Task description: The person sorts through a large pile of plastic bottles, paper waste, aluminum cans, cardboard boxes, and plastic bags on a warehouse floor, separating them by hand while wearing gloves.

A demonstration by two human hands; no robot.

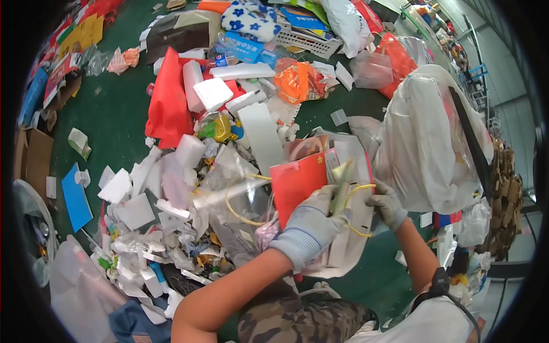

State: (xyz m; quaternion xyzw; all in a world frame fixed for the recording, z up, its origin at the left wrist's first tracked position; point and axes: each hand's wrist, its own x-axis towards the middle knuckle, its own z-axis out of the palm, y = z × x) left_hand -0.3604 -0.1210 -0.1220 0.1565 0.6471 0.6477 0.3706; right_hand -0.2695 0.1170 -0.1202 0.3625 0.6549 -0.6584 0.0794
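A white paper bag (349,254) with yellow rope handles (355,228) stands in front of my knees, filled with flat paper items. My left hand (311,224), in a grey knitted glove, is closed on a red booklet (298,182) at the bag's mouth. A thin yellow-green strip (341,186), slightly blurred, rises by its thumb. On the bag's right side, my gloved right hand (389,207) has its fingers closed at the rim, next to the rope handle. A clear plastic sheet (237,197) lies against the left side.
White foam pieces (260,134) and mixed scraps are heaped to the left, with a red bag (167,106) behind. A large stuffed white sack (423,143) stands at the right. Farther back is a white basket (309,43). A blue sheet (76,197) lies on the green floor (114,131).
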